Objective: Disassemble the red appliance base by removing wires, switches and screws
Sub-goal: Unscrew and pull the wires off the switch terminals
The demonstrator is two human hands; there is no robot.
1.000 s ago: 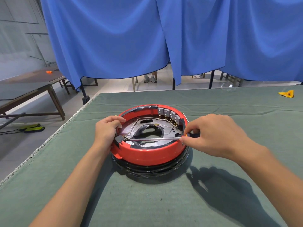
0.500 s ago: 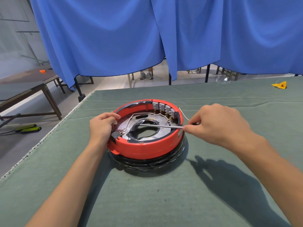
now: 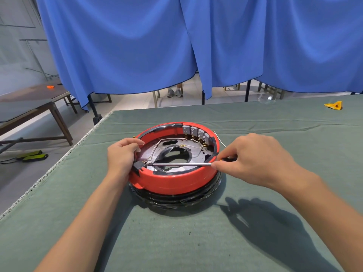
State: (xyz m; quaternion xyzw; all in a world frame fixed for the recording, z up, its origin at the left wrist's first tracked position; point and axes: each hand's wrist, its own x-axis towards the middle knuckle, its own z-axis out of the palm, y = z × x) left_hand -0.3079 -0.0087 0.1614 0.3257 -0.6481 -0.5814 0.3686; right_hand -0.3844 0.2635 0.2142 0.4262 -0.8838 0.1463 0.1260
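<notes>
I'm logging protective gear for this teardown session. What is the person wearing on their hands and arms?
Nothing that shows. The left hand and the right hand are bare, with no gloves, and no rings, watch or wristbands can be seen. Both forearms are uncovered right down to the bottom edge of the picture, so no sleeve comes into view.

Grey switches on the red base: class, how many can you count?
4, side by side along the far inner wall of the red base: switches. More may be hidden.
</notes>
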